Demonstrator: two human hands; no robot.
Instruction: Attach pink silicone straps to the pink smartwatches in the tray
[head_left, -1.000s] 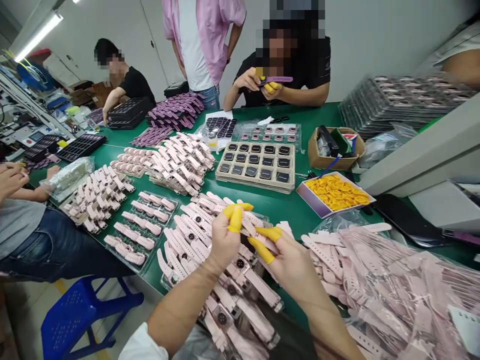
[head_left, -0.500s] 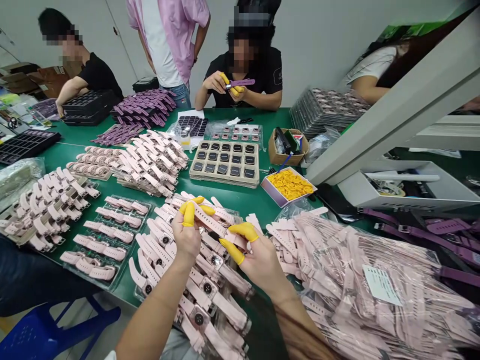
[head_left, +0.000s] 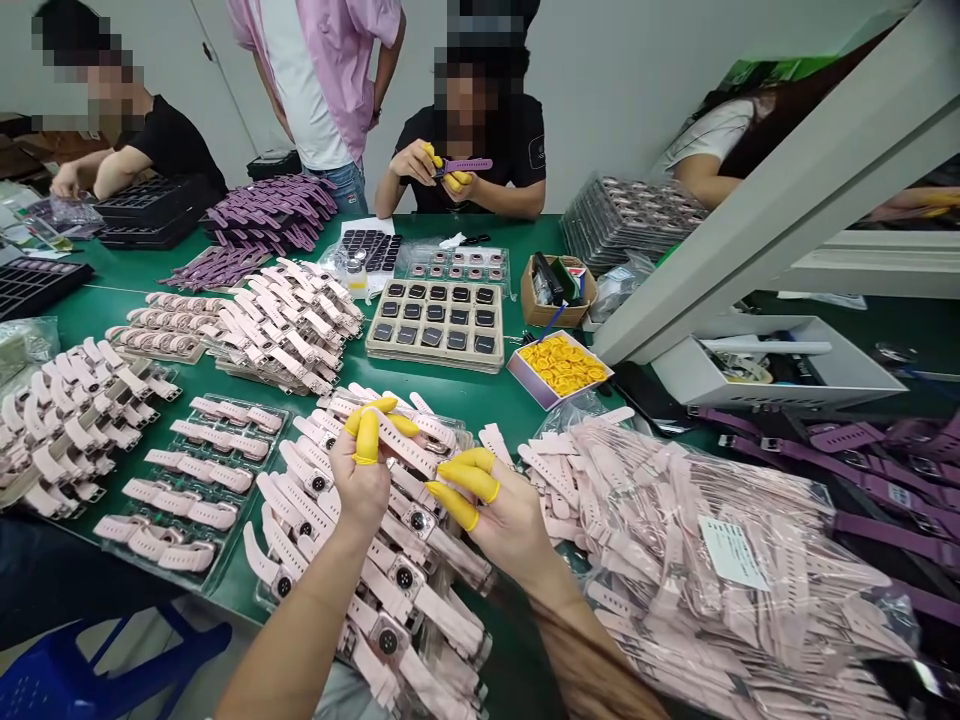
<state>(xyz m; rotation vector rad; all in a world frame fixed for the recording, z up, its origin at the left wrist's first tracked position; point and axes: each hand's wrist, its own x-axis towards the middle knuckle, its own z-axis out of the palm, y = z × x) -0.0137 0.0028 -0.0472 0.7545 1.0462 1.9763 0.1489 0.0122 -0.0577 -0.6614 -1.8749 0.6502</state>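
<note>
A pale pink watch strap [head_left: 406, 444] is stretched between my hands, above trays of pink-strapped watches [head_left: 405, 578]. My left hand [head_left: 367, 455], with yellow finger cots, pinches its upper left end. At the strap's lower right end, the yellow-covered fingers of my right hand [head_left: 491, 505] are closed on it. Whether a watch body is attached at that end is hidden by the fingers. To the right lie loose pink straps and a big clear bag of pink straps [head_left: 675, 530] with a white label.
A tray of dark square pieces [head_left: 435, 318] and a box of yellow finger cots [head_left: 562, 365] stand beyond my hands. Pink-strapped watches in a clear tray [head_left: 187, 480] lie left. Across the table a person holds a purple strap [head_left: 469, 165]. A slanted white beam [head_left: 750, 190] rises right.
The whole view has shifted slightly, so most things appear farther left. My hands keep hold of the pink strap; my right fingers have moved a little along its end.
</note>
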